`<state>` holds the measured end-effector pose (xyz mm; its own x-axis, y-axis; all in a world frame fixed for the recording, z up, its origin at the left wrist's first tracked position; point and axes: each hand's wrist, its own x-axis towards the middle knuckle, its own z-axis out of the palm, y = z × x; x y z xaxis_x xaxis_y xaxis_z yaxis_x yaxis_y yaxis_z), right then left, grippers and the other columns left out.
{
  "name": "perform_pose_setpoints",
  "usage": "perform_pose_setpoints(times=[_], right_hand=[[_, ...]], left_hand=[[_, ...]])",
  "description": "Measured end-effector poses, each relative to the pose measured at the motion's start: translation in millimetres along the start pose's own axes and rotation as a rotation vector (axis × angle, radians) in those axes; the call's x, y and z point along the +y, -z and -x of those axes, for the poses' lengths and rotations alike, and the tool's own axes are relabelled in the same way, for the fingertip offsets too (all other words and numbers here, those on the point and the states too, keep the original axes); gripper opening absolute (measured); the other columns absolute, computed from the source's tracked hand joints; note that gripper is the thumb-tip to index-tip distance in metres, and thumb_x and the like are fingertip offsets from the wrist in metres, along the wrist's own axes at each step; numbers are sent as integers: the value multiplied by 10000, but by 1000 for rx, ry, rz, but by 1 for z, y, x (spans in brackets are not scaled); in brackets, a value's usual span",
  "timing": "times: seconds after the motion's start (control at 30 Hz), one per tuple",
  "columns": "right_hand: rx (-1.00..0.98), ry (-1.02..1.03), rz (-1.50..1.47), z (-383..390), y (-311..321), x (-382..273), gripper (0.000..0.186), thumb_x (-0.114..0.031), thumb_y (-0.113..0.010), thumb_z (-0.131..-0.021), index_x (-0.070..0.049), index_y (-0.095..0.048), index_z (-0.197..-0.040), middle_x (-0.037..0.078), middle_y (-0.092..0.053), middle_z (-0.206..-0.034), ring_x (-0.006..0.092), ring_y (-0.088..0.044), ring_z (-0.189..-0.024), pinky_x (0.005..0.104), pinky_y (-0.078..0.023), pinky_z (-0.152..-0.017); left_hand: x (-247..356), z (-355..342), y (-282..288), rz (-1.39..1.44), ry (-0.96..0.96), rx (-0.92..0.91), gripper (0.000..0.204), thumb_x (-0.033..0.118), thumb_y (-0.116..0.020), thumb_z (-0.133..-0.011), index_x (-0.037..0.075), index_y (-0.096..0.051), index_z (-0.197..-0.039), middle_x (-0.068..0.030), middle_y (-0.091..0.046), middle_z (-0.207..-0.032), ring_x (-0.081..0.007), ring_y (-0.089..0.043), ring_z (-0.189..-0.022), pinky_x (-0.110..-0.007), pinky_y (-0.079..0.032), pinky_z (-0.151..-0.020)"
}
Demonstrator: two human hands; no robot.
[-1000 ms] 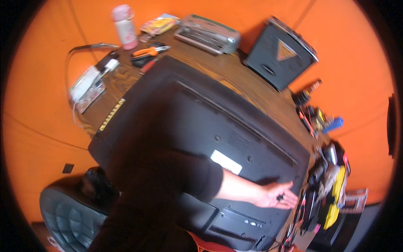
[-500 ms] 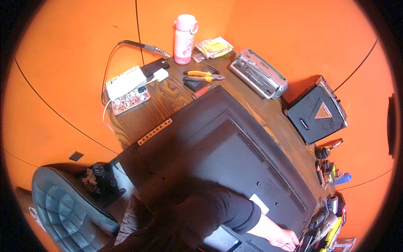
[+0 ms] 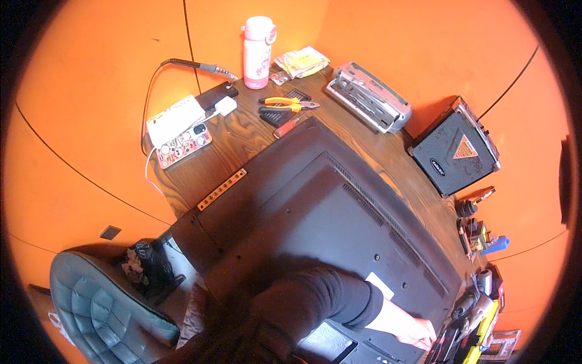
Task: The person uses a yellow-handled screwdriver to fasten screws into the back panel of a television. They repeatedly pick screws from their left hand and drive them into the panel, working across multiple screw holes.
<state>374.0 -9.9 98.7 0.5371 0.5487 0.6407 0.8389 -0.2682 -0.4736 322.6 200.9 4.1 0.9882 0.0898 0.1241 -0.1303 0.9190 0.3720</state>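
My right hand (image 3: 416,332) reaches out at the lower right from a dark sleeve. Its fingers are curled and pressed together at the edge of a crowded pile of hand tools (image 3: 447,341), some with red and black handles. What the fingertips hold, if anything, is hidden. Under my forearm lies a large black flat-screen TV (image 3: 291,212), back side up, with vents, screw holes and a white label (image 3: 379,285). My left hand does not show.
Along the wooden table (image 3: 236,145) stand a pink bottle (image 3: 257,54), yellow-handled pliers (image 3: 288,104), a red-handled screwdriver (image 3: 286,128), a phone (image 3: 183,145), a silver radio-like device (image 3: 370,97) and a black speaker (image 3: 451,148). An orange perforated strip (image 3: 222,190) lies at the TV's edge. A green chair (image 3: 103,303) stands left.
My right hand has shifted slightly up and to the right along the tool pile, its fingers still curled. The whole view has moved a little; the TV lies as before.
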Motion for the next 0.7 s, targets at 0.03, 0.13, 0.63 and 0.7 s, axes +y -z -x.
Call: perform_pose_setpoints(times=[0.03,0.13,0.63,0.7], right_hand=[[99,79,119,2,2,6,713,-188,-610,-777,-54,-162,-1316,136,-439,-1039,208,-486,-808,329,-437,-648],[301,117,320,11,8,19,705,-299,-634,-768,-31,-214,-1267,129,-429,-973,225,-453,-829,384,-404,-715],[135,199,74,11,15,14,682,-198,-658,-742,-15,-232,-1243,131,-417,-959,225,-443,-829,377,-400,-702],[88,95,88,8,15,11,686,-186,-652,-735,-22,-225,-1247,143,-414,-988,238,-452,-856,373,-413,-722]], left_hand=[[1,3,-3,-12,-12,14,131,80,-439,-836,-20,-523,-838,-129,-567,-851,-185,-581,-787,-259,-482,-781],[8,19,-18,-29,-16,72,133,94,-440,-841,-18,-513,-837,-140,-561,-848,-189,-585,-793,-265,-486,-783],[27,50,-37,16,34,163,150,-22,-480,-782,-21,-511,-928,-89,-535,-848,-160,-572,-815,-266,-491,-798],[26,49,-36,7,38,154,185,-13,-502,-782,-22,-503,-968,-92,-541,-874,-158,-569,-838,-264,-486,-808]])
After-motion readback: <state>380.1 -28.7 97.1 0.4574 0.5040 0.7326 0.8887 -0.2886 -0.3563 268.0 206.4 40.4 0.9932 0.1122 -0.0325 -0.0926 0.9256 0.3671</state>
